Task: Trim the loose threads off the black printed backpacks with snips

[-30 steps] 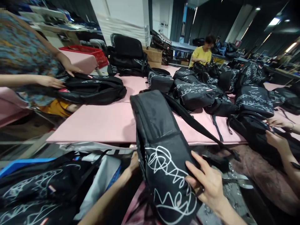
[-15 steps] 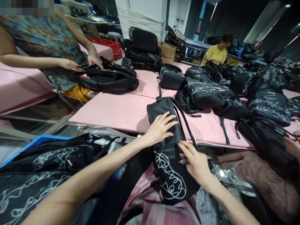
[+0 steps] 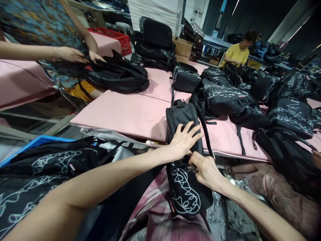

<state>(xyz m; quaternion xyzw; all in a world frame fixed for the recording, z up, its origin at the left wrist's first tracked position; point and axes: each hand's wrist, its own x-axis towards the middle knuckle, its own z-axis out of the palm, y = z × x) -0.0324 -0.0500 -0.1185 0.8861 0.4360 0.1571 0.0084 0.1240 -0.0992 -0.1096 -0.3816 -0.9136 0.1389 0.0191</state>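
A black backpack (image 3: 184,187) with white scribbled lines lies lengthwise before me, its far end on the pink table and its near end over my lap. My left hand (image 3: 184,142) rests flat on its upper part, fingers spread. Just right of it, my right hand (image 3: 205,169) is closed, thumb and index finger pinched at the bag's surface. A small metallic tool (image 3: 192,168), which looks like thread snips, sticks out from under the right fingers; most of it is hidden. A black strap (image 3: 207,137) runs along the bag's right side.
More black backpacks (image 3: 223,97) crowd the pink table (image 3: 120,112) to the right. Across on the left, a co-worker's hands (image 3: 72,55) work on another backpack (image 3: 120,75). Scribbled bags (image 3: 55,164) fill a blue-edged container (image 3: 37,144) at my left.
My right fingers have gone from stretched out to pinched, closer to the left hand. The left hand and the bag's far end appear shifted slightly right; the view has moved too.
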